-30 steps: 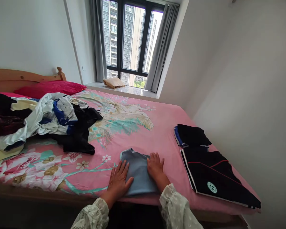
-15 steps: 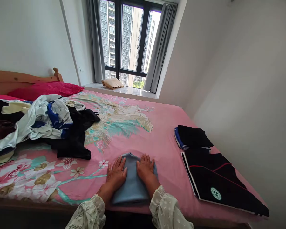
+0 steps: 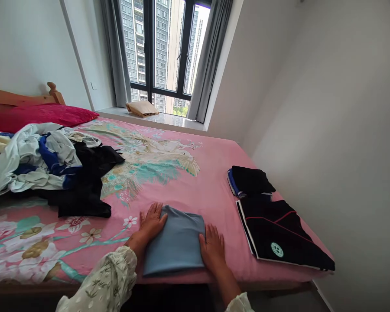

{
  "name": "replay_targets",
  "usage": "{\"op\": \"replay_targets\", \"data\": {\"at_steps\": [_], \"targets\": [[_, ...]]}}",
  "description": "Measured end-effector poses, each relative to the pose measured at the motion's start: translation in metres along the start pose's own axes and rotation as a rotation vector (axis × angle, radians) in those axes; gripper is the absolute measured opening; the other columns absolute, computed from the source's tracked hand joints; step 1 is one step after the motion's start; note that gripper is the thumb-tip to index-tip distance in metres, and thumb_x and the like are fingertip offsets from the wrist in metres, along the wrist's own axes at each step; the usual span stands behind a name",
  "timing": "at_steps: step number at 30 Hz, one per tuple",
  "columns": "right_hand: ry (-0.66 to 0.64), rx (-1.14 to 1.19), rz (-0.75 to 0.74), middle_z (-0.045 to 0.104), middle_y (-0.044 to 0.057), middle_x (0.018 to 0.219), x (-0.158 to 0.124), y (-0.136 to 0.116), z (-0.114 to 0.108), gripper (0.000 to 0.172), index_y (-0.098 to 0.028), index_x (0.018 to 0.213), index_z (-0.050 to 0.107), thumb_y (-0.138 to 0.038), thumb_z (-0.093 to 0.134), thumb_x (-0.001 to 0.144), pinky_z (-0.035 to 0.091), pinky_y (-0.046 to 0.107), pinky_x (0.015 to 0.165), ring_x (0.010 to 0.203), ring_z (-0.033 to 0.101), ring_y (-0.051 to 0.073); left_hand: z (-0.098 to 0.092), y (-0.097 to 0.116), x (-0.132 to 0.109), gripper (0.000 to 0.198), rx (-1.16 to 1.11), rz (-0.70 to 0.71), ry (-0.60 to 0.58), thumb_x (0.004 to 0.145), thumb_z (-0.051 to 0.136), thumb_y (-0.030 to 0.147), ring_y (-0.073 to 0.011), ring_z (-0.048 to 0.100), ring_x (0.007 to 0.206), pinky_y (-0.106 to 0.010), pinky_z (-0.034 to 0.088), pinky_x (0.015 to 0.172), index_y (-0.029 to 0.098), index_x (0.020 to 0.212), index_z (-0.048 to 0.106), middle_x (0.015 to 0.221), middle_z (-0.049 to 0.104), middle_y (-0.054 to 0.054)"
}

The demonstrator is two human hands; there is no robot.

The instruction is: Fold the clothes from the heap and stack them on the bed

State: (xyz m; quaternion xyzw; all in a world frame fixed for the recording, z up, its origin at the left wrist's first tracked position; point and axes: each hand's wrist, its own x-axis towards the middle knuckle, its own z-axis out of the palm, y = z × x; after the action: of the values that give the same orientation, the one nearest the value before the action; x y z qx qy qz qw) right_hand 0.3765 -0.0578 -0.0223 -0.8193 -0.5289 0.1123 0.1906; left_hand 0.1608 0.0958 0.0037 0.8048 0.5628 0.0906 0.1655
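Observation:
A folded blue-grey cloth [image 3: 177,242] lies flat near the front edge of the bed. My left hand [image 3: 151,223] rests palm down at its upper left edge, fingers extended and pointing away from me. On the opposite side, my right hand [image 3: 212,248] lies flat with fingers spread, touching the cloth's right edge and the sheet beside it. Neither hand grips anything.
A loose heap of white, blue and black clothes [image 3: 52,167] covers the bed's left. At the right lie a small folded stack [image 3: 251,180] and a folded black garment [image 3: 279,234] with red lines. A magenta pillow [image 3: 48,115] is behind the heap.
My right hand has moved right, off the cloth's top to its right edge, and my left hand slightly left. More of the cloth shows. The whole view has shifted.

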Motion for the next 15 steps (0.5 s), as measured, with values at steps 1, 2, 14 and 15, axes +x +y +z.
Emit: {"op": "replay_targets", "data": {"at_steps": [1,2,14,15], "targets": [[0.029,0.02,0.002,0.037,0.015,0.144,-0.002,0.009,-0.001,0.056,-0.008,0.137,0.042,-0.039,0.029,0.092,0.016,0.052,0.112,0.136,0.029,0.028,-0.001,0.003,-0.008,0.06,0.001,0.001,0.019,0.091,0.028,0.041,-0.0298,0.013,0.142,-0.063,0.01,0.108,0.014,0.145,0.026,0.154,0.018,-0.015],[0.064,0.056,-0.003,0.041,0.016,0.142,-0.003,0.015,-0.002,0.055,-0.007,0.135,0.045,-0.037,0.028,0.092,0.02,0.049,0.112,0.134,0.033,0.027,-0.001,0.008,-0.017,0.059,0.006,0.04,0.042,0.092,0.029,0.041,-0.029,0.011,0.142,-0.062,0.01,0.109,0.016,0.145,0.026,0.155,0.016,-0.013],[0.136,0.129,-0.233,0.067,0.008,0.103,0.046,-0.036,-0.018,0.036,-0.017,0.101,0.067,-0.013,0.035,0.085,0.039,0.031,0.094,0.102,0.056,0.02,0.007,0.003,-0.076,0.065,0.105,0.35,-0.018,0.085,0.04,0.058,-0.0298,0.015,0.142,-0.064,0.004,0.108,0.035,0.144,0.025,0.154,0.021,-0.005],[0.123,0.117,-0.239,0.066,0.008,0.104,0.053,-0.033,-0.02,0.034,-0.017,0.101,0.067,-0.015,0.036,0.086,0.038,0.031,0.094,0.103,0.055,0.02,0.008,0.001,-0.078,0.065,0.107,0.343,-0.012,0.085,0.04,0.059,-0.0294,0.014,0.142,-0.064,0.004,0.108,0.035,0.144,0.025,0.154,0.02,-0.004]]}}
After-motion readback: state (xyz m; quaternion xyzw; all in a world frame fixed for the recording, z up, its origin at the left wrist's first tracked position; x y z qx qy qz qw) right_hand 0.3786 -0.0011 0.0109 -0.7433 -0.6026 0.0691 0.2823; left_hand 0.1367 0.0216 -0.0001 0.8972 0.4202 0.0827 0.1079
